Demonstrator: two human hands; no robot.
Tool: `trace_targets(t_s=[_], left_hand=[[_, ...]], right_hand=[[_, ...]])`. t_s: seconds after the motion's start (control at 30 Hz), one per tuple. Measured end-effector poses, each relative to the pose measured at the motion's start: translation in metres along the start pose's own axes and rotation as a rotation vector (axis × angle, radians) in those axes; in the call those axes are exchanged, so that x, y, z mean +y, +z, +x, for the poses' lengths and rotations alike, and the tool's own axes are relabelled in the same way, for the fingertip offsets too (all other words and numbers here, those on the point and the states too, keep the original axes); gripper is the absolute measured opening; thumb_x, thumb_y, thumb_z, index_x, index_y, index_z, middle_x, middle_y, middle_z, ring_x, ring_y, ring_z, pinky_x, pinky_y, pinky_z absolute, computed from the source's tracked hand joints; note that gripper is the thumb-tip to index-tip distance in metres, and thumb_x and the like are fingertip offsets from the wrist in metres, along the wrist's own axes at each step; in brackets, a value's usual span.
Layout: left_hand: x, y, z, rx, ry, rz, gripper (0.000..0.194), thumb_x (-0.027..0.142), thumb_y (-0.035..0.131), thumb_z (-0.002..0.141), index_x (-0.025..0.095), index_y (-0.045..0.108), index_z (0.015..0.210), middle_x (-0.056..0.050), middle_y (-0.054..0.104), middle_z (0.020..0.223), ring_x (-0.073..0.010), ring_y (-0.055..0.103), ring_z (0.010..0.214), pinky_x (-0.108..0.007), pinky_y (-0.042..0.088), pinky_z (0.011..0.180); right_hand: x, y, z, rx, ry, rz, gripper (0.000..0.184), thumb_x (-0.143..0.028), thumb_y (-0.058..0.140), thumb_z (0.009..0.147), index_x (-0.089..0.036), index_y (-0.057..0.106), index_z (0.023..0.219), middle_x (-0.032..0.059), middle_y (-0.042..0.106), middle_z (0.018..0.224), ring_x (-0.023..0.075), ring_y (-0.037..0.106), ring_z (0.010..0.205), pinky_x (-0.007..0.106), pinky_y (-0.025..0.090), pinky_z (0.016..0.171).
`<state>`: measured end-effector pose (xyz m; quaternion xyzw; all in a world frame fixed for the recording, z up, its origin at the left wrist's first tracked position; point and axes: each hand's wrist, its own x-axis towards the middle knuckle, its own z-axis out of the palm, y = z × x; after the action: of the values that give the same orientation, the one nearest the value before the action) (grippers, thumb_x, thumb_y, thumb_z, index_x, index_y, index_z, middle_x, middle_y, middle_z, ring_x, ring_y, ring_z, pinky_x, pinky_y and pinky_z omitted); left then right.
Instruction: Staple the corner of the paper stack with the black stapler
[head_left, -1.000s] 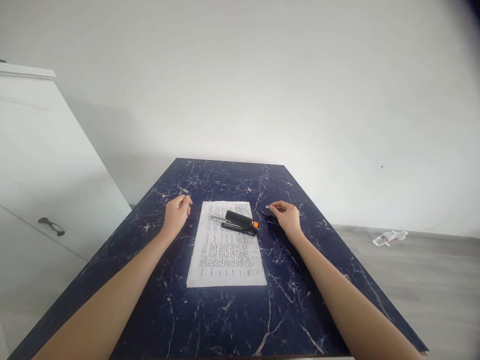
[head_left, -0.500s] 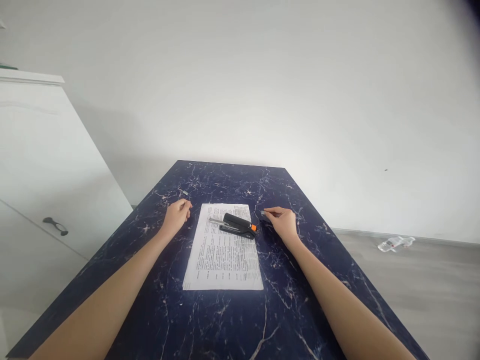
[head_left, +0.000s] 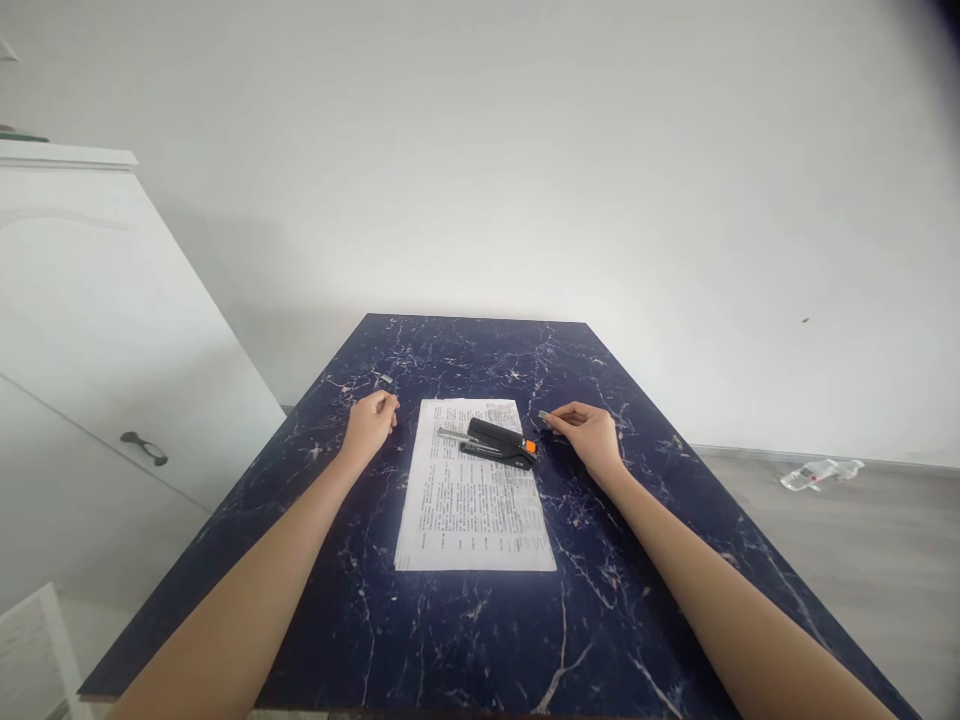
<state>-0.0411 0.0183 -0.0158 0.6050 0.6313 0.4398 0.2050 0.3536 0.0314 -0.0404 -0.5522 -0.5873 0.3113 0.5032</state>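
Note:
My right hand (head_left: pixel 591 433), at the right of the paper, pinches a small grey strip of staples (head_left: pixel 542 414) between thumb and fingertips, just above the table. My left hand (head_left: pixel 371 424) rests on the table to the left of the paper, its fingers curled in and nothing visible in them. A second small staple strip (head_left: pixel 385 378) lies on the table just beyond it. Between my hands, a black stapler (head_left: pixel 499 443) with an orange part lies on the printed sheets (head_left: pixel 476 535). Its metal rail points left, out of the body.
The dark blue marbled table (head_left: pixel 480 345) stands against a white wall (head_left: pixel 480 170). A white cabinet (head_left: pixel 82 290) with a dark handle (head_left: pixel 143 447) is at the left. On the floor at the right lies a clear plastic wrapper (head_left: pixel 821 474).
The view has turned slightly, so everything sits further right in it. My right hand still pinches the staple strip; my left hand stays curled. Stapler and paper lie as before.

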Motion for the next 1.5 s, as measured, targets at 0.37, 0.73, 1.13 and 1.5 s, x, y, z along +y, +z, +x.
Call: trace_targets(t_s=[0.37,0.73,1.13,1.5], left_hand=[[-0.031,-0.021,0.016,0.21,-0.074,0.002,0.028,0.038,0.041,0.097,0.02,0.059,0.086,-0.003,0.065,0.075,-0.0174,0.063,0.067,-0.029,0.049,0.064],[-0.018,-0.004,0.012,-0.037,0.189,0.689,0.027,0.031,0.043,0.1,0.022,0.061,0.118,-0.013,0.06,0.125,-0.0321,0.054,0.117,-0.049,0.044,0.097],[-0.018,-0.005,0.014,-0.056,0.188,0.733,0.027,0.032,0.041,0.102,0.023,0.062,0.116,-0.011,0.061,0.127,-0.0301,0.054,0.117,-0.047,0.044,0.095],[-0.018,-0.008,0.015,-0.083,0.181,0.762,0.03,0.034,0.043,0.099,0.025,0.063,0.12,-0.011,0.061,0.127,-0.0335,0.053,0.119,-0.052,0.046,0.096]], right_hand=[[0.002,0.004,0.003,-0.04,0.013,0.14,0.047,-0.053,0.082,0.072,-0.018,0.074,0.103,0.0082,0.075,0.084,0.0259,0.074,0.077,0.041,0.063,0.077],[-0.01,0.004,0.0,-0.067,0.071,0.064,0.041,-0.047,0.078,0.078,-0.018,0.072,0.105,0.0051,0.072,0.085,0.023,0.074,0.078,0.036,0.062,0.079],[0.003,0.008,0.006,-0.1,0.053,-0.011,0.043,-0.048,0.08,0.076,-0.017,0.069,0.104,0.0079,0.074,0.087,0.0193,0.069,0.071,0.028,0.056,0.059],[0.002,-0.01,0.021,0.086,-0.15,-0.46,0.028,-0.02,0.06,0.083,-0.02,0.07,0.109,0.0058,0.077,0.094,0.0203,0.074,0.08,0.034,0.057,0.084]])
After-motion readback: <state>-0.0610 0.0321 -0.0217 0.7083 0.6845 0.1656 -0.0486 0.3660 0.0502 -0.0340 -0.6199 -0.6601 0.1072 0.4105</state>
